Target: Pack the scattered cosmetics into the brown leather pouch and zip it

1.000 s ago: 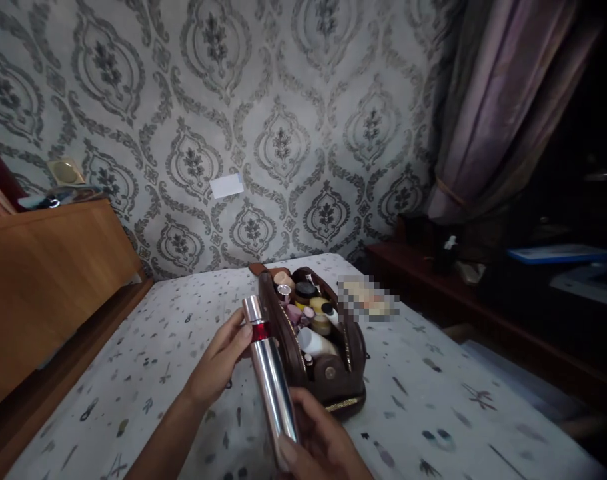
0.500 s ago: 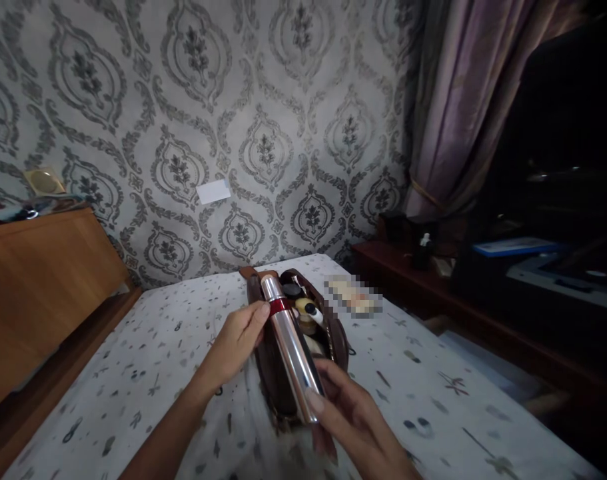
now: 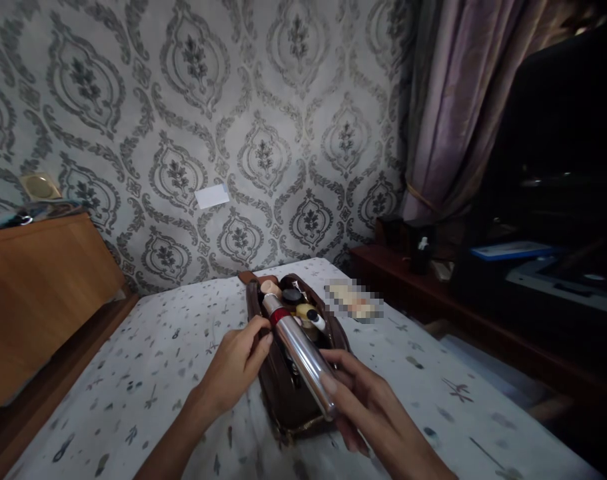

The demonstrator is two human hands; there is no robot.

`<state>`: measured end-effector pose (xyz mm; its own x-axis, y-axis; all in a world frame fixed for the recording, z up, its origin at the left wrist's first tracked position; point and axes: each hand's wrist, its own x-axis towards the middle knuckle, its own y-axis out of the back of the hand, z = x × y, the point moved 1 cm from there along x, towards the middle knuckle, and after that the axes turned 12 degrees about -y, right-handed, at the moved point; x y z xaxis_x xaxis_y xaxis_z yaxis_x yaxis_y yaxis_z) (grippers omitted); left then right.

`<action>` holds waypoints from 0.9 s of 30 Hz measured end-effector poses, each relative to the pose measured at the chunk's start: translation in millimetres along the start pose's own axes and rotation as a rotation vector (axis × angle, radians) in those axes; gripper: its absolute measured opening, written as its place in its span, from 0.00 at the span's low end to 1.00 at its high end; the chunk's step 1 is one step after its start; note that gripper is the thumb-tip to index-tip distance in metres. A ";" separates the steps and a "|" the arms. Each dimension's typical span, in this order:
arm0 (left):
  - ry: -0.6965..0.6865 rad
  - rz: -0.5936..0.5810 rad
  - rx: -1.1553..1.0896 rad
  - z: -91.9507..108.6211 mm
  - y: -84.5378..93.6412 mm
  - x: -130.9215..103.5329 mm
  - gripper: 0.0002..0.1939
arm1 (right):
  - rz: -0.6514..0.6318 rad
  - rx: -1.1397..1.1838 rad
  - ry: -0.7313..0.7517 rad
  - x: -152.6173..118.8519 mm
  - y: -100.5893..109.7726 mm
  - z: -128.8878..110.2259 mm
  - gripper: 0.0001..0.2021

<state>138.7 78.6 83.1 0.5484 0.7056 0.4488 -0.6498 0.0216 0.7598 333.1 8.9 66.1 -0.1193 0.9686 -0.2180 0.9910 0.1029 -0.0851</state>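
A silver cylinder with a red band (image 3: 303, 357) lies slanted over an open brown zippered bag (image 3: 283, 403). My right hand (image 3: 366, 400) grips its lower end between thumb and fingers. By the bag's left edge, my left hand (image 3: 240, 360) has its fingers curled close to the red band; whether they touch the cylinder is hard to tell. Inside the bag are a black round lid (image 3: 292, 295), a beige round item (image 3: 270, 288), a yellow item (image 3: 304, 311) and a white tube with a black cap (image 3: 316, 321).
The bag rests on a patterned white sheet (image 3: 183, 360). A pixelated object (image 3: 354, 300) lies right of it. A wooden cabinet (image 3: 48, 280) stands left, a dark red shelf (image 3: 398, 273) right. Behind is a patterned wall with a white card (image 3: 212, 196).
The cylinder's lower end has swung right with my right hand, uncovering more of the bag. My left hand has slid slightly down from the red band.
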 end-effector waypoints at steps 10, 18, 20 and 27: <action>0.000 0.082 -0.076 -8.4 -5.8 -5.2 0.13 | -0.019 -0.019 -0.016 23.4 -10.2 -9.9 0.31; -0.001 0.125 -0.058 -14.3 -10.4 -6.8 0.13 | 0.004 0.014 -0.064 19.3 -11.1 -7.2 0.30; -0.006 0.135 -0.055 -15.0 -11.4 -7.4 0.13 | 0.011 0.021 -0.096 18.2 -11.8 -4.9 0.31; -0.013 0.173 -0.110 -13.7 -13.0 -7.8 0.12 | -0.033 0.001 -0.037 33.1 -20.6 7.2 0.33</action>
<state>135.7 82.5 63.3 0.4296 0.6966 0.5746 -0.7881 -0.0214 0.6152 308.3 37.2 53.6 -0.1541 0.9557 -0.2509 0.9865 0.1344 -0.0939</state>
